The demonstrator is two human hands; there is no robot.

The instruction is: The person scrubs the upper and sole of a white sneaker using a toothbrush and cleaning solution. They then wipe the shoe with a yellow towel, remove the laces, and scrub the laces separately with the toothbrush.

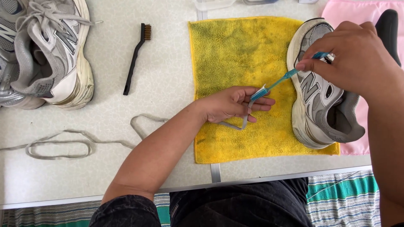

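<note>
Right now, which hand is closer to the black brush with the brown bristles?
Left. The left hand lies on the yellow cloth, pinching a grey shoelace, to the right of the black brush. The right hand holds a blue toothbrush over the shoe, farther away.

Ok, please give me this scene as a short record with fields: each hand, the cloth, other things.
left hand: pinches grey shoelace end on the cloth
right hand: holds blue toothbrush, bristles on the lace
cloth: yellow towel, stained, under laceless grey sneaker
other things: black wire brush; second sneaker, far left
</note>
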